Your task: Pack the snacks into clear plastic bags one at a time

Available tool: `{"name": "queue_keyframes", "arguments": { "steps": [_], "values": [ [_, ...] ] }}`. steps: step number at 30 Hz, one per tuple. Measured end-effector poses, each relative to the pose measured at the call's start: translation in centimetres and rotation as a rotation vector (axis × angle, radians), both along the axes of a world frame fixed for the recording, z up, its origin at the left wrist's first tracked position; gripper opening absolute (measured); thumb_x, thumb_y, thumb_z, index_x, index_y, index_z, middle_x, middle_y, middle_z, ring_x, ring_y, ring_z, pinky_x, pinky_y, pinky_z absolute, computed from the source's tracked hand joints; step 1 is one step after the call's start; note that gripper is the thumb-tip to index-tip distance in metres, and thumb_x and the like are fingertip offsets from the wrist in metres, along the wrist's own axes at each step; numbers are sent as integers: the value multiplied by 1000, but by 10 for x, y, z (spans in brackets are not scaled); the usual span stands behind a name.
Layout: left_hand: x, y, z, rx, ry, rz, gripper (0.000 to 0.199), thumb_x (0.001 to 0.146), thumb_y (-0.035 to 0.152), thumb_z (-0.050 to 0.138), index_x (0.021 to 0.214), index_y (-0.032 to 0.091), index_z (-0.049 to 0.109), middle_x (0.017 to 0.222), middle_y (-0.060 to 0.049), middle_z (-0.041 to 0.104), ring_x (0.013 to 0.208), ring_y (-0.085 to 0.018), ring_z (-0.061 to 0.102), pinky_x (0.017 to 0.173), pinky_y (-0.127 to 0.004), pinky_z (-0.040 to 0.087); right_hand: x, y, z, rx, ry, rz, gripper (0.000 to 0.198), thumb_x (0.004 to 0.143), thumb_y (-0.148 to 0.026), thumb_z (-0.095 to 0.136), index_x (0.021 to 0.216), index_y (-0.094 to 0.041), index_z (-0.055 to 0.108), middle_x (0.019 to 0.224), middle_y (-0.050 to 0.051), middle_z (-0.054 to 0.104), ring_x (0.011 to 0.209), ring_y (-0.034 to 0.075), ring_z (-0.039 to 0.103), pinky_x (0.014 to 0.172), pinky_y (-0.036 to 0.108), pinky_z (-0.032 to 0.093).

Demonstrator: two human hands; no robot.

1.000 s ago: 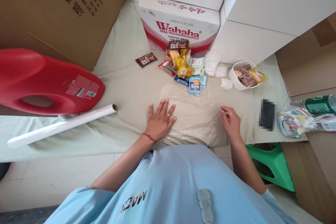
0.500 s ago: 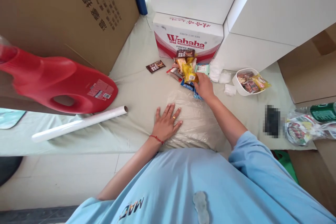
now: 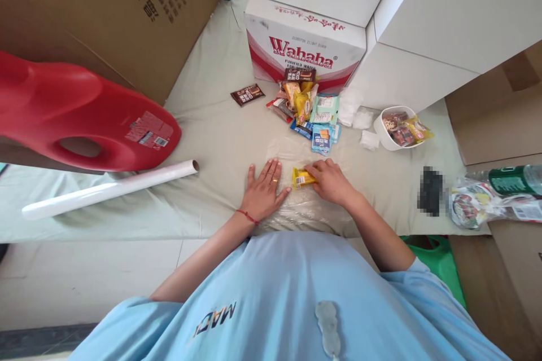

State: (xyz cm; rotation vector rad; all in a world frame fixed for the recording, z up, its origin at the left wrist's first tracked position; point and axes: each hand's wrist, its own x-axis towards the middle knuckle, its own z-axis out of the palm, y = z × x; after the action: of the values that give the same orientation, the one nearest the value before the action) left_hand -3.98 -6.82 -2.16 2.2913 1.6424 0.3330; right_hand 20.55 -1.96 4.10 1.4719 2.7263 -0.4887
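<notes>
My left hand [image 3: 263, 187] lies flat with its fingers spread, at the left edge of a sheet of clear plastic film [image 3: 292, 213] on the cloth-covered surface. In my right hand [image 3: 332, 181] is a small yellow snack packet [image 3: 301, 177], held low over the film, its left end showing past my fingers. Beyond both hands is a pile of wrapped snacks [image 3: 303, 104] in brown, yellow, green and blue wrappers. A single brown cocoa packet [image 3: 248, 95] lies apart on the left of the pile.
A white Wahaha carton [image 3: 305, 39] stands behind the pile. At the left are a red jug [image 3: 105, 118] and a white roll [image 3: 114, 189]. White crumpled wads [image 3: 362, 118] and a white bowl of snacks [image 3: 385, 132] sit to the right, with a green bottle [image 3: 512, 179] farther out.
My right hand has come back from the pile with the yellow packet and brought it down over the film. My left hand stays flat on the film's left side.
</notes>
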Motion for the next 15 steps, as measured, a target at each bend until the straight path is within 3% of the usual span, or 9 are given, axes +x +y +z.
{"name": "queue_keyframes", "arguments": {
  "steps": [3,6,9,11,15],
  "values": [
    [-13,-6,5,2,-101,-10,74,105,51,40,168,16,25,173,-20,25,162,-32,25,131,-62,5,20,-14,-10,56,183,-56,59,93,-22,63,151,-24,54,151,17,52,124,36,52,105,58,49],
    [-37,-24,12,-4,-264,-132,68,103,46,45,166,23,32,172,-17,33,160,-30,31,132,-57,14,57,-40,-4,64,374,-73,47,100,-32,61,146,-27,57,146,16,55,129,33,54,108,58,50],
    [-60,-47,15,-44,-392,-281,63,99,42,54,158,24,43,167,-16,43,155,-29,40,131,-54,24,89,-76,-6,-62,420,-29,42,99,-38,67,139,-29,61,140,13,62,129,31,57,107,55,54],
    [-71,-59,12,-64,-389,-321,52,97,40,58,147,23,54,164,-17,47,153,-30,44,130,-55,26,96,-99,-17,-83,421,-57,37,98,-38,68,133,-28,65,140,13,63,129,31,58,106,55,55],
    [-73,-63,3,-91,-332,-272,22,102,34,53,108,26,72,149,-11,65,143,-25,56,125,-52,34,89,-123,-41,21,442,-184,16,101,-30,61,104,-25,76,128,12,71,119,30,64,98,54,58]
  ]
}}
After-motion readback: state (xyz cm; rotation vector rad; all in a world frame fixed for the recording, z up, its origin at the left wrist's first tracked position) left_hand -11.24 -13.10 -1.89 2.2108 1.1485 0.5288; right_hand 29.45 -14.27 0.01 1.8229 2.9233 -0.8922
